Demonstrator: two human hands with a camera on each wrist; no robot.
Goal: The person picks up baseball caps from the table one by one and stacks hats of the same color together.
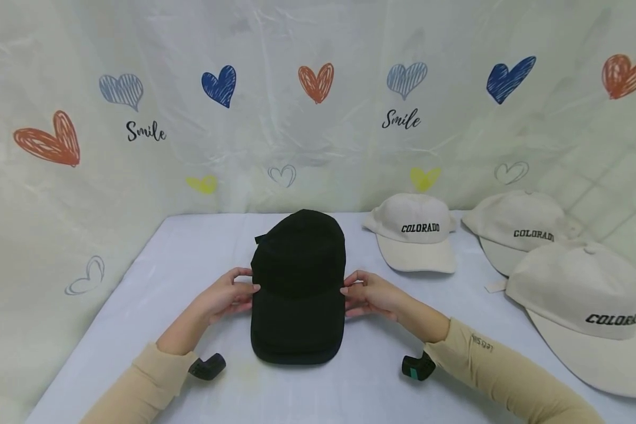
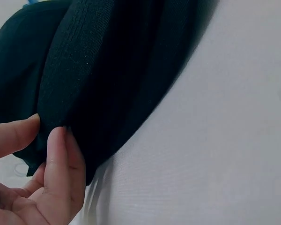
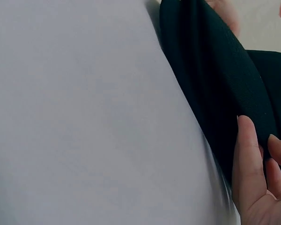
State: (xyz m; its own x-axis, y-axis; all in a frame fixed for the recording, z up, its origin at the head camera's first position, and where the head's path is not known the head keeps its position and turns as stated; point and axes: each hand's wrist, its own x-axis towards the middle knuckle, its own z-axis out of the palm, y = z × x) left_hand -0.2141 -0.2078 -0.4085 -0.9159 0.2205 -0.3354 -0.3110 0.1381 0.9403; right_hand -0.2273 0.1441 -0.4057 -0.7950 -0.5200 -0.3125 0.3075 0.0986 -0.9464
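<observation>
A black baseball cap (image 1: 298, 259) is at the middle of the table, its brim toward me and its crown toward the back. At the cap's left side my left hand (image 1: 228, 296) pinches the edge near where brim meets crown. My right hand (image 1: 373, 294) grips the matching edge on the right. In the left wrist view the thumb and fingers of the left hand (image 2: 51, 183) hold the dark cloth of the cap (image 2: 84, 79). The right wrist view has the right hand's thumb and fingers (image 3: 248, 159) on the cap's edge (image 3: 215, 79). The cap's underside is mostly hidden.
Three cream caps lettered COLORADO lie on the right: one at the back (image 1: 416, 221), one behind (image 1: 514, 221) and a nearer one (image 1: 588, 282). Black wrist devices show below the left sleeve (image 1: 208, 366) and right sleeve (image 1: 418, 366). A heart-patterned curtain (image 1: 318, 141) hangs behind the white table (image 1: 201, 247).
</observation>
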